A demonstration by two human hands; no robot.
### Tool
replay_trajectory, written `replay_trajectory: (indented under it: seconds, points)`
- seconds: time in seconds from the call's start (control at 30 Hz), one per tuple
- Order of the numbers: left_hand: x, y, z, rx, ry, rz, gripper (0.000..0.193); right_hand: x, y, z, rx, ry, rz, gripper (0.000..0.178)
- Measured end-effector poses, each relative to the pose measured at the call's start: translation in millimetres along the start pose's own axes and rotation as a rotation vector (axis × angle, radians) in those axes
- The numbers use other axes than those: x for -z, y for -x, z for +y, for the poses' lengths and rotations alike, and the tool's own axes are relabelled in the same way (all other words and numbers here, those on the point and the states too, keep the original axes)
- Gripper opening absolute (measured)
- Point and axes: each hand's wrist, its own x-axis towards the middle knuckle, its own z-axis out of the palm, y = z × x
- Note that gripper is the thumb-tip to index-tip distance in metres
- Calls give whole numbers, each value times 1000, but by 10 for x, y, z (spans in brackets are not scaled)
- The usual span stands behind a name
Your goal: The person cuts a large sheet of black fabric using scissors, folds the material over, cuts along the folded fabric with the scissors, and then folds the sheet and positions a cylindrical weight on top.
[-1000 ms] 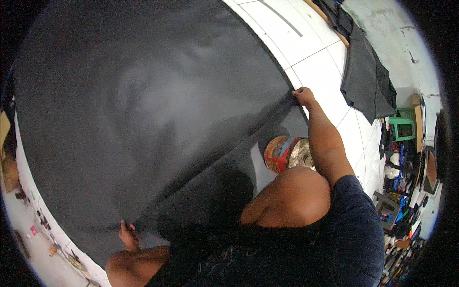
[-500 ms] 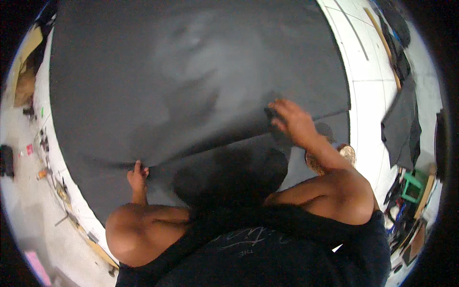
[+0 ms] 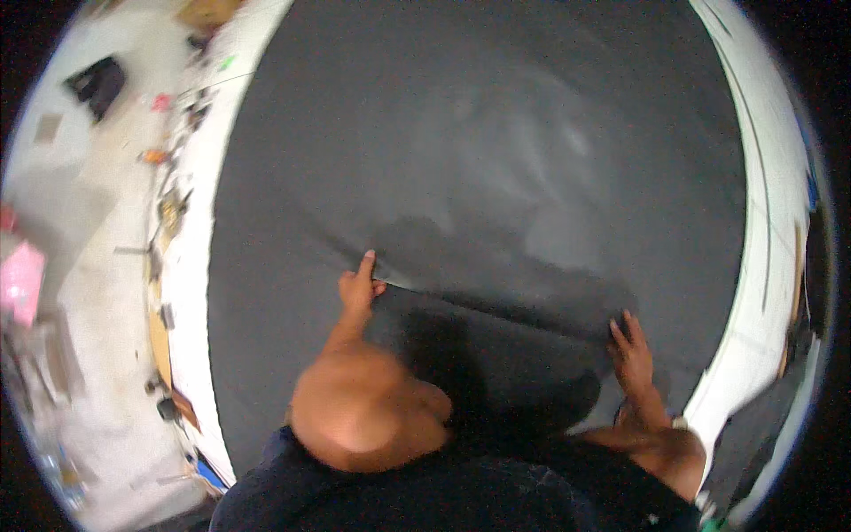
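A large black sheet (image 3: 496,177), smooth and slightly shiny like fabric or leatherette, spreads beneath both my hands. Across its near part runs a raised fold or edge (image 3: 505,315), sloping down from left to right. At the fold's left end my left hand (image 3: 358,291) pinches the sheet, its index finger stretched forward and the others curled. A thin light sliver shows just beside it. My right hand (image 3: 633,355) rests at the fold's right end, fingers apart and pressed on the sheet. What lies under its palm is hidden.
White table surface (image 3: 206,293) borders the sheet on the left, and more white runs along the right. Tools and small items (image 3: 173,213) line the left edge. Beyond, a pink item (image 3: 21,282) and a dark bundle (image 3: 96,86) lie on the floor.
My right hand has come down nearer my body from farther up the sheet, bringing the lifted edge down on the right. My left hand stays at the fold. The view has swung left.
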Motion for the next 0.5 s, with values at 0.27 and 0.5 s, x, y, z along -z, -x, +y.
replay_trajectory:
  seconds: [0.27,0.5]
  points:
    - [874,-1224,395,-168,36,570,49,-68,-117,160,105,26,-1,62]
    - [868,-1299,361,-228,-210,658,43,-192,-106,273,137,16,-10,63]
